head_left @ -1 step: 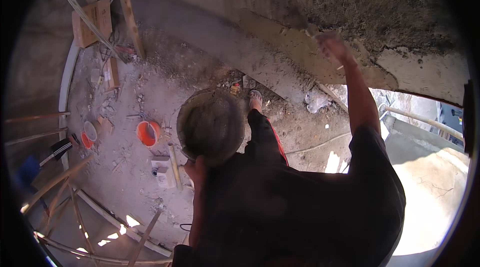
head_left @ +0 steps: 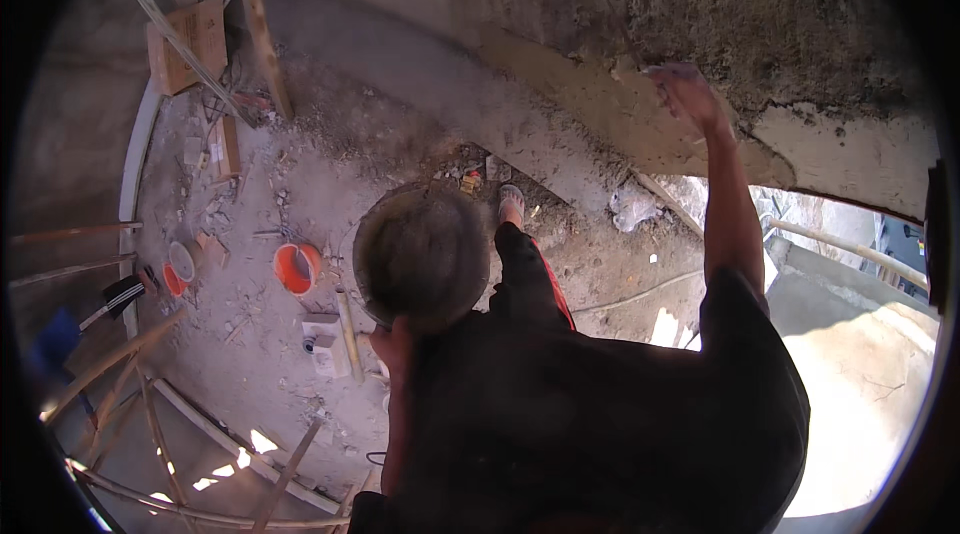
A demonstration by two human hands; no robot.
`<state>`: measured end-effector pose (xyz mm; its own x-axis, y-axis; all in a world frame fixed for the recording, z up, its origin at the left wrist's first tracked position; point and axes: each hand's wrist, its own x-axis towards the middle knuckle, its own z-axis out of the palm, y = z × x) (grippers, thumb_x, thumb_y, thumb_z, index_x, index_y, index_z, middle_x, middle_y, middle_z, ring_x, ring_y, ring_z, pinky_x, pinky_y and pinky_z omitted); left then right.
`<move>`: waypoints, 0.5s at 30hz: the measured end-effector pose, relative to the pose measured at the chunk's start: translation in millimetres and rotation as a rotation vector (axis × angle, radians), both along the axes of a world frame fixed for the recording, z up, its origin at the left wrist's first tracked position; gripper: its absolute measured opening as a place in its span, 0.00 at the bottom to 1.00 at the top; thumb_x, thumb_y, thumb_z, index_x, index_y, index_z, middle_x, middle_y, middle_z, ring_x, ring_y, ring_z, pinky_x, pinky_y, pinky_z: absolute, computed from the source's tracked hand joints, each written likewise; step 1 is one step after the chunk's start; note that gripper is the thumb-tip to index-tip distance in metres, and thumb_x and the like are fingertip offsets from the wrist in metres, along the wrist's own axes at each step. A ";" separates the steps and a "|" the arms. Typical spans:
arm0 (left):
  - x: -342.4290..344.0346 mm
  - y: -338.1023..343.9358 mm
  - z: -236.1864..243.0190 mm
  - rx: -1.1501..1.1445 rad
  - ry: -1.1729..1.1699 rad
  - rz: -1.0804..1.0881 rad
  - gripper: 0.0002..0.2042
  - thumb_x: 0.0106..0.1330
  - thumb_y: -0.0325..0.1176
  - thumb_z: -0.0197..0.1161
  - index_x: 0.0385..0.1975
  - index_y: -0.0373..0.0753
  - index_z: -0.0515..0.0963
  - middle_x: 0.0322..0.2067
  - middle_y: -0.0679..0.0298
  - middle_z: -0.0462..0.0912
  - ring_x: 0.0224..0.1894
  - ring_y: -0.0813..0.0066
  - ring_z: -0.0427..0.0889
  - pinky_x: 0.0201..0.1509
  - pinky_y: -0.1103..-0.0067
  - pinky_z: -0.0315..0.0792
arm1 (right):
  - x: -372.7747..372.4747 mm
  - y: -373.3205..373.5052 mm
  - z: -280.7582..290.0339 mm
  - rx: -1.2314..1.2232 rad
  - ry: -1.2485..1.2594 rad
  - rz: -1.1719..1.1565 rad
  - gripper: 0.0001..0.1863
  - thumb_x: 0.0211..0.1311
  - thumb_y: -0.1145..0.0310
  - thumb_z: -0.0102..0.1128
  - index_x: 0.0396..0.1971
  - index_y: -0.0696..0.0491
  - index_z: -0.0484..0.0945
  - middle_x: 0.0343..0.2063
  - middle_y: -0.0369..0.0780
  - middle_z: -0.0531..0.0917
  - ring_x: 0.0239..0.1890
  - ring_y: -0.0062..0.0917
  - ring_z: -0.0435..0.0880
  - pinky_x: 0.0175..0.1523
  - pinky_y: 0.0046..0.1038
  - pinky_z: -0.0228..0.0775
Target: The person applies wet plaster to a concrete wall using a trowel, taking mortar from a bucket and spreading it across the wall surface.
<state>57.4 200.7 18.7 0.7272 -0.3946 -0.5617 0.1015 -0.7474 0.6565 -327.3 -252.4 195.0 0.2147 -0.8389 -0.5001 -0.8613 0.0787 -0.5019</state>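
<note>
The person wears a dark, loose short-sleeved shirt (head_left: 600, 414) of plain cloth, nearly black in the shade, with no marking that shows. Both forearms are bare from the sleeve edges down to the fingers. The right hand (head_left: 685, 94) carries no glove, and neither does the left hand (head_left: 392, 344). Below the shirt come dark trousers (head_left: 525, 279) with a thin red stripe running along the outer seam of the leg. The foot beyond wears a pale open sandal (head_left: 511, 202), dusty grey.
</note>
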 end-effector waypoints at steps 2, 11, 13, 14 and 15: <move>-11.9 0.5 -5.1 -0.075 -0.003 0.043 0.14 0.56 0.32 0.61 0.33 0.24 0.81 0.26 0.55 0.86 0.30 0.74 0.80 0.37 0.71 0.73 | -6.1 -7.2 11.7 -0.312 0.111 0.108 0.19 0.61 0.54 0.56 0.30 0.58 0.83 0.20 0.43 0.82 0.22 0.28 0.81 0.31 0.33 0.73; -69.6 -77.1 40.1 -0.098 -0.016 0.109 0.12 0.56 0.31 0.62 0.28 0.25 0.81 0.21 0.62 0.82 0.26 0.75 0.77 0.33 0.72 0.72 | 117.0 96.5 -108.4 -0.534 0.083 0.953 0.13 0.57 0.70 0.58 0.42 0.57 0.77 0.36 0.46 0.82 0.40 0.43 0.84 0.46 0.40 0.77; -81.5 -99.2 69.4 -0.061 -0.003 0.100 0.11 0.56 0.30 0.62 0.28 0.24 0.80 0.21 0.63 0.81 0.25 0.76 0.76 0.32 0.73 0.71 | 144.6 110.0 -141.0 -0.399 0.124 1.075 0.09 0.56 0.70 0.58 0.36 0.56 0.81 0.34 0.46 0.84 0.40 0.40 0.85 0.46 0.40 0.78; -88.0 -100.3 67.2 -0.205 -0.108 0.061 0.10 0.56 0.29 0.62 0.27 0.25 0.81 0.20 0.63 0.81 0.24 0.78 0.75 0.30 0.74 0.71 | 159.0 123.3 -151.8 -0.321 0.128 1.145 0.08 0.56 0.70 0.58 0.32 0.56 0.83 0.33 0.46 0.85 0.41 0.38 0.86 0.46 0.40 0.79; -88.1 -98.0 60.0 -0.100 -0.023 0.106 0.10 0.56 0.29 0.62 0.27 0.26 0.81 0.21 0.62 0.82 0.23 0.78 0.76 0.29 0.74 0.71 | 165.3 127.0 -156.7 -0.127 0.157 1.133 0.09 0.55 0.71 0.58 0.34 0.57 0.83 0.34 0.49 0.85 0.43 0.41 0.86 0.47 0.42 0.78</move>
<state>-30.6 102.7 78.7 0.7803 -0.3678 -0.5058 0.1604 -0.6640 0.7303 -162.0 -125.4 38.3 0.8207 -0.2506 -0.5136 -0.4592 -0.8240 -0.3318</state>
